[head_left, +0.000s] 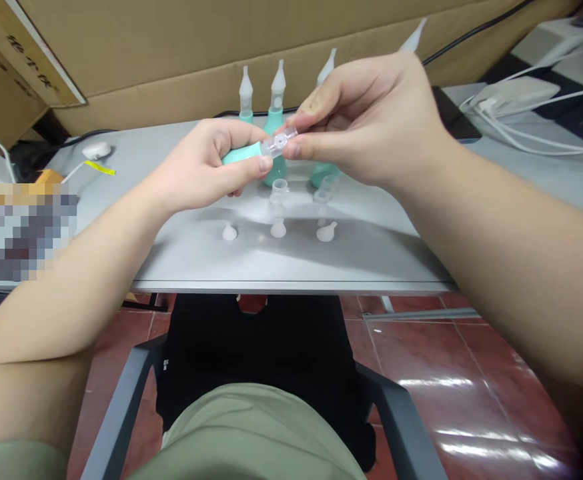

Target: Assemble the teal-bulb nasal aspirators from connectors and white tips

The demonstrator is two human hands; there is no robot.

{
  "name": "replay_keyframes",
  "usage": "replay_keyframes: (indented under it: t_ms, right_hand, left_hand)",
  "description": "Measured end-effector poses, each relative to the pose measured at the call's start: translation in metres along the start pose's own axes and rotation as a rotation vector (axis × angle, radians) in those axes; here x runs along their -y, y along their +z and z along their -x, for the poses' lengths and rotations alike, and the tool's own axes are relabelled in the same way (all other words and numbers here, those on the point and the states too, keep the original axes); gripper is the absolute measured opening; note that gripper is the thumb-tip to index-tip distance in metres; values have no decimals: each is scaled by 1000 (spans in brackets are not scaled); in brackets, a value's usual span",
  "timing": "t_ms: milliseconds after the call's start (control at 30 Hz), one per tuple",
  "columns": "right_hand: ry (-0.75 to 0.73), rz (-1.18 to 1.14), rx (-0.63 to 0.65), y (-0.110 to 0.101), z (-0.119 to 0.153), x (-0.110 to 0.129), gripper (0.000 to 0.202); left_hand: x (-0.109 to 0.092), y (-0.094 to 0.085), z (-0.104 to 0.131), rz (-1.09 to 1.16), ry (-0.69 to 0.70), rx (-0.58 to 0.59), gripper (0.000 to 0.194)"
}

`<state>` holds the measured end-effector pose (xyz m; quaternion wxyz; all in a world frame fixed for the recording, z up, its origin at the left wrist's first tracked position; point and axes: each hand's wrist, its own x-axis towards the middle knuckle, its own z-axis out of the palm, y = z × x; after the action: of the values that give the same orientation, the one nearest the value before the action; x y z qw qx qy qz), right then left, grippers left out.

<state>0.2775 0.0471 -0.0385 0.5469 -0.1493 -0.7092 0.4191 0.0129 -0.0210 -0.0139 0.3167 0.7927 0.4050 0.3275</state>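
My left hand point(206, 163) is closed around a teal nasal aspirator bulb point(241, 154), its neck pointing right. At that neck sits a clear plastic connector point(280, 141), pinched between the thumb and fingers of my right hand point(366, 120). Behind my hands stand several assembled nasal aspirators point(274, 120) with teal bulbs and pale pointed tips, partly hidden. Below my hands, two loose clear connectors point(279, 189) rest on the table. Nearer the front edge, three small white nozzle tips point(278, 229) lie in a row.
The grey table point(191, 260) backs onto a cardboard wall point(161, 53). White cables point(516, 127) and a dark flat device point(454, 113) lie at the right. A white plug-like item point(96, 150) is at the left. A black chair seat point(256, 347) is under the front edge.
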Motion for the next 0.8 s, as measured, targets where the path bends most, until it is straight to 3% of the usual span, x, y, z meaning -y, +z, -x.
replay_keyframes:
  t_ms: [200, 400, 567, 800]
  right_hand:
    - [8, 45, 24, 4, -1, 1, 47]
    - [48, 90, 48, 6, 7, 9, 37]
    - [49, 101, -10, 10, 13, 15, 44]
    - [12, 256, -59, 11, 11, 15, 29]
  left_hand:
    - [-12, 0, -2, -51, -38, -5, 26]
    - [-12, 1, -2, -27, -18, 6, 24]
    - [-8, 3, -2, 22, 11, -11, 22]
    - [-16, 0, -7, 36, -18, 12, 18]
